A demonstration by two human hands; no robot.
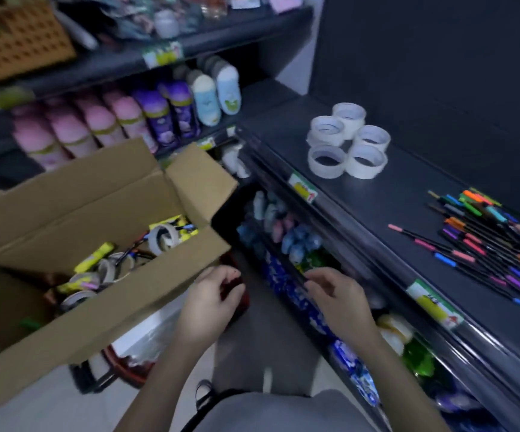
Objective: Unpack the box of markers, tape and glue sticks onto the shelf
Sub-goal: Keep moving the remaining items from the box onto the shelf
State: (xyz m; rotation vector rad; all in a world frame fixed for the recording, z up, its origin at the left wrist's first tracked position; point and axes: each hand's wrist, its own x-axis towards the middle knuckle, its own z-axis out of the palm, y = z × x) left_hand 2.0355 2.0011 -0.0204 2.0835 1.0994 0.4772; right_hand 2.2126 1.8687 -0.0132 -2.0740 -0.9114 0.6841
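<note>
An open cardboard box [103, 194] stands at the left, holding tape rolls [162, 238], yellow glue sticks [94, 257] and markers. On the dark shelf [408, 182] at the right stand several white tape rolls [347, 143] in a cluster, and a heap of coloured markers [486, 241] lies further right. My left hand [212, 299] hovers beside the box's near right corner, fingers loosely curled, holding nothing. My right hand [336, 294] hangs below the shelf edge, fingers loose and empty.
Pink, purple and pale bottles [121, 120] fill the left shelving behind the box. An orange perforated basket [15, 42] sits up top. Packaged goods [286, 238] crowd the lower shelf under the dark one. A stool-like frame [118, 369] supports the box.
</note>
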